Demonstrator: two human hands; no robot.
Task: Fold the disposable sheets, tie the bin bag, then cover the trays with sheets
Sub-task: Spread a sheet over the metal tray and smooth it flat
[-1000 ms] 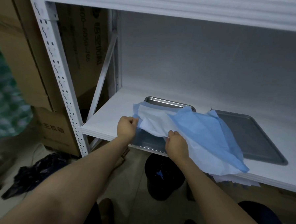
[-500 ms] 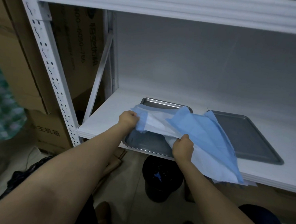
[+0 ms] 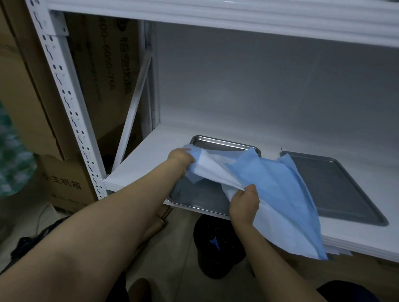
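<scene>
On the white shelf (image 3: 147, 162), in the head view, the blue sheet (image 3: 272, 189) lies crumpled over the left tray (image 3: 217, 141). The left hand (image 3: 180, 158) pinches its far corner. The right hand (image 3: 244, 203) pinches its near edge. The sheet's long side trails right and hangs off the shelf. The bare right tray (image 3: 335, 188) is nearer the right hand.
</scene>
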